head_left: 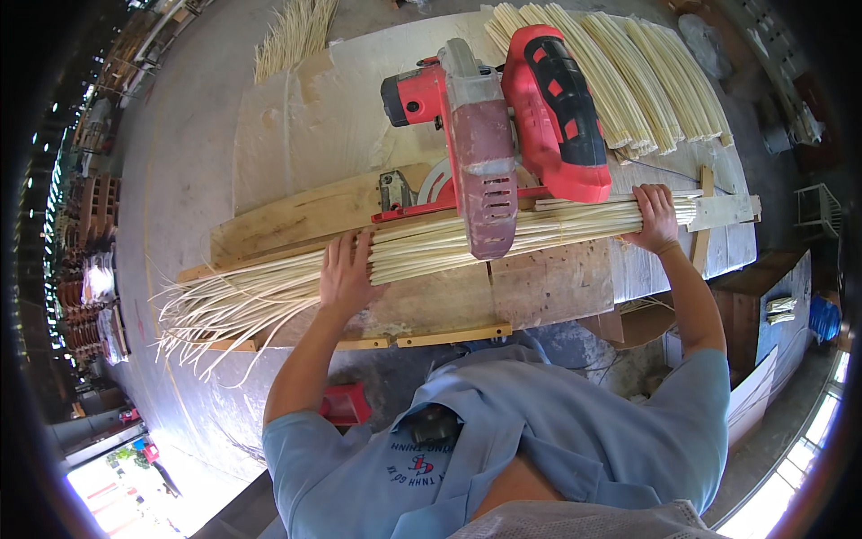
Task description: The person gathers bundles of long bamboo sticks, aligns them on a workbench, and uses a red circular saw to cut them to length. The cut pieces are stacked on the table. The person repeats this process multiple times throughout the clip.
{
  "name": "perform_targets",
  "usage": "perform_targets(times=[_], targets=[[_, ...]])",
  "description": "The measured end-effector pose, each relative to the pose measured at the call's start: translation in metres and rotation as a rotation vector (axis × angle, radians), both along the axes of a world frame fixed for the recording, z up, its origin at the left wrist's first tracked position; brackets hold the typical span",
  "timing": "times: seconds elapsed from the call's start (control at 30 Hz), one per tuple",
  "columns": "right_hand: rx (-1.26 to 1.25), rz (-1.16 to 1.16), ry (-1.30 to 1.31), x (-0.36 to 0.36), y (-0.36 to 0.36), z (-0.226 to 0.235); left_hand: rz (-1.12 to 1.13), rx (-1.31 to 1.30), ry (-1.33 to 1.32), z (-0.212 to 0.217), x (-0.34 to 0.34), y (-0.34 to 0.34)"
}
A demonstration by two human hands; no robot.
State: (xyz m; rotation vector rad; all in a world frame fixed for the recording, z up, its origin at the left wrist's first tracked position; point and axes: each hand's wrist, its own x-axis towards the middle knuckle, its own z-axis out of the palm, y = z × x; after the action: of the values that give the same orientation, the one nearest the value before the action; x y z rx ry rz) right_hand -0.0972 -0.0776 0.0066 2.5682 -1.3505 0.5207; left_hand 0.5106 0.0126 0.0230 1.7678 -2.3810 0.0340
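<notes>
A long bundle of thin pale canes (pixel 416 250) lies across the wooden workbench, its loose ends fanned out past the left edge. My left hand (pixel 348 274) is closed over the bundle left of the saw, fingers on its top and far side. My right hand (pixel 655 218) grips the bundle near its even right end. Between my hands stands a red and black circular saw (pixel 485 153), its dusty guard over the canes; the lower part of its blade is hidden. Behind the canes runs a wooden board (pixel 319 216).
Several bundles of cut canes (pixel 660 76) lie at the bench's far right. Another cane bundle (pixel 294 40) stands at the far left. A yellow wooden strip (pixel 453 336) edges the near side. Below the bench is a red container (pixel 347 404); wooden boxes (pixel 763 287) stand at right.
</notes>
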Motion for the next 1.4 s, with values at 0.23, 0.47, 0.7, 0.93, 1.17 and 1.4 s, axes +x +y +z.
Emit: perform_targets(times=[0.23, 0.47, 0.7, 0.93, 1.17, 1.4], targets=[[-0.014, 0.020, -0.025, 0.001, -0.002, -0.006, -0.021, 0.012, -0.083, -0.013, 0.009, 0.008], [-0.003, -0.014, -0.012, -0.005, 0.000, -0.012, 0.012, 0.062, -0.156, -0.003, -0.004, -0.001], [-0.004, -0.010, -0.022, -0.004, -0.004, -0.008, -0.097, 0.120, -0.158, -0.003, -0.003, -0.007], [-0.025, -0.003, -0.014, -0.003, 0.000, 0.003, -0.074, 0.184, -0.107, -0.009, -0.034, -0.014], [-0.018, -0.022, -0.010, 0.001, 0.005, 0.003, -0.080, 0.202, -0.229, -0.010, -0.051, -0.014], [0.016, -0.059, 0.003, -0.001, 0.009, 0.002, -0.137, -0.005, -0.130, -0.018, -0.048, -0.004]])
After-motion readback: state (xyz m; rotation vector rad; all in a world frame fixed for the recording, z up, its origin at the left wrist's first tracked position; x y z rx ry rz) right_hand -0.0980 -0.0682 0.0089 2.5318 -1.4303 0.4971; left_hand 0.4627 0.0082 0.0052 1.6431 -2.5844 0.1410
